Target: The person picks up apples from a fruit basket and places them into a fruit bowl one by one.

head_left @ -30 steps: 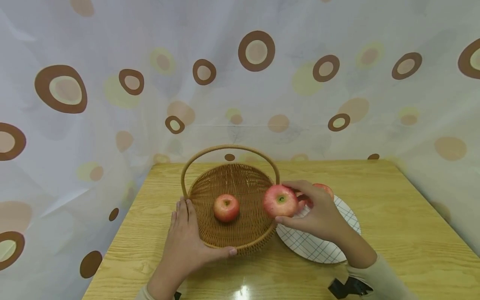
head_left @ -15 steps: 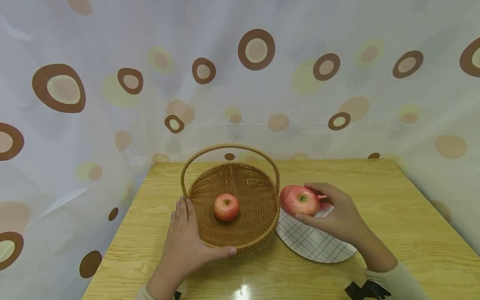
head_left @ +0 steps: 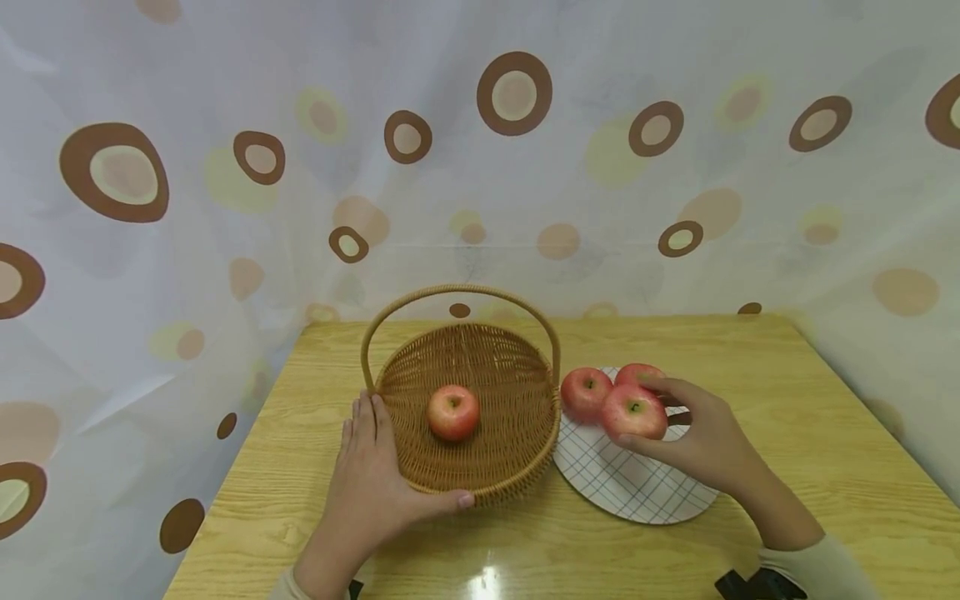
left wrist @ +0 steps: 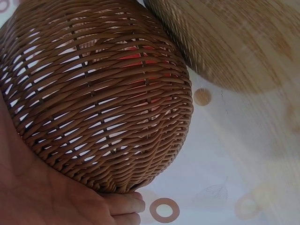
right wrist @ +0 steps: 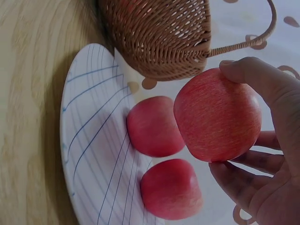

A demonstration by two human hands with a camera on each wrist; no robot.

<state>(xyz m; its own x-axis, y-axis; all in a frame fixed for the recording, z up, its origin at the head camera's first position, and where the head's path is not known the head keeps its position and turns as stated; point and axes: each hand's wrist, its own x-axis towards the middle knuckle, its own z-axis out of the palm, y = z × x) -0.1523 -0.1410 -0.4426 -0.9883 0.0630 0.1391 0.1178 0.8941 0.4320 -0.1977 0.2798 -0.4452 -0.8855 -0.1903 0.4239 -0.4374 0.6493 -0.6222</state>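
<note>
A brown wicker basket (head_left: pixel 517 421) with a tall arched handle stands on the table, and a red apple (head_left: pixel 453 412) lies inside it. My left hand (head_left: pixel 367 492) rests against the basket's near left side, its fingers extended along the rim and the thumb along the front. My right hand (head_left: pixel 701 433) pinches another apple (head_left: pixel 634 412) between thumb and fingertips. That held apple is above a white plate (head_left: pixel 637 492) with a blue grid pattern, as the right wrist view shows. Two more apples (right wrist: pixel 155 125) sit on the plate, one partly hidden by the held apple in the head view.
The wood-grain table (head_left: pixel 810 433) extends to both sides of the basket and plate. A pale curtain (head_left: pixel 570 183) with brown and yellow round shapes hangs behind and on both sides. The basket's handle (head_left: pixel 461 290) arches above its opening.
My right hand has moved right with its apple, from the basket's right rim to over the plate. The apples on the plate show more now. My left hand has stayed put.
</note>
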